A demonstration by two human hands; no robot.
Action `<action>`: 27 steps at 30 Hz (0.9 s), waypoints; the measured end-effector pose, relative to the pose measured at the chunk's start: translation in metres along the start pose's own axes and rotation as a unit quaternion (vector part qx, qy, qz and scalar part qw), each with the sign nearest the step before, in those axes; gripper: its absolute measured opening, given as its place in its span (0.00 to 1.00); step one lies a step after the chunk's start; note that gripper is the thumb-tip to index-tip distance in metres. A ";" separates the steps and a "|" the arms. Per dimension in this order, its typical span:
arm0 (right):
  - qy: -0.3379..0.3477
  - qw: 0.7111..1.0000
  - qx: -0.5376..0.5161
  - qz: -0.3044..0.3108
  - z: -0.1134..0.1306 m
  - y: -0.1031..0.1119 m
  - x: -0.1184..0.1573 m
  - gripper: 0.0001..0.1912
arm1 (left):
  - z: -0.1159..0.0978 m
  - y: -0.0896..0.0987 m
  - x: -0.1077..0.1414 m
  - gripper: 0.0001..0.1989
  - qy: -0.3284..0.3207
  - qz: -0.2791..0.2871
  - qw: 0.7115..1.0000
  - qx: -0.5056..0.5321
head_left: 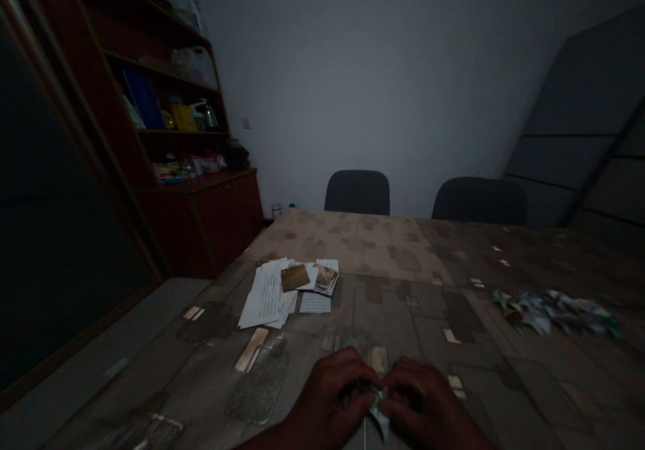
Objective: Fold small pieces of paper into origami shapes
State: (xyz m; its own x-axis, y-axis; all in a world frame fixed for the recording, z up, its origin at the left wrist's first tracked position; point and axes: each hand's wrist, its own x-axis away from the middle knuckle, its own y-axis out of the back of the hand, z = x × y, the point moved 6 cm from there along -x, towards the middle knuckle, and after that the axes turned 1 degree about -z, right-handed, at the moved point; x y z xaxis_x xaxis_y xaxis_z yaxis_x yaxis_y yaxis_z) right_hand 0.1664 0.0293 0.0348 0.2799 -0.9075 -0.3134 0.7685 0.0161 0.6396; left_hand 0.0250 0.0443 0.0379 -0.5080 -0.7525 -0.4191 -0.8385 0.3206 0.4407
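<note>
Close to the table's near edge, my left hand (338, 396) and my right hand (420, 396) meet with fingers curled. Between them they pinch a small folded piece of paper (379, 418), pale and pointed at its lower end. Much of it is hidden behind my fingers. Off to the right lies a row of similar-looking crumpled or folded paper pieces (554, 312). Farther away on the left, printed paper sheets (267, 294) form a loose stack, with a brown picture card (295, 277) and another picture card (325, 278) on top.
A patterned cloth covers the table (403, 255). Behind its far edge stand two dark chairs, one in the middle (357, 191) and one farther right (478, 198). A red-brown cabinet (201, 215) with filled shelves is at the left wall. The room is dim.
</note>
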 end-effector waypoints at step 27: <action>0.073 0.983 0.169 0.007 0.021 0.001 0.004 0.08 | 0.009 -0.004 0.001 0.01 0.171 0.009 0.981 0.090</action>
State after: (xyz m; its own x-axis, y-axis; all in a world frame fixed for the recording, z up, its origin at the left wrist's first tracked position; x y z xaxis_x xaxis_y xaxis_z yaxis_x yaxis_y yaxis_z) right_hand 0.1561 0.0171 0.0491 0.3877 -0.8382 -0.3836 0.5357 -0.1338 0.8338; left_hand 0.0257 0.0478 0.0286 -0.4531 -0.8850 -0.1071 -0.8665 0.4090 0.2862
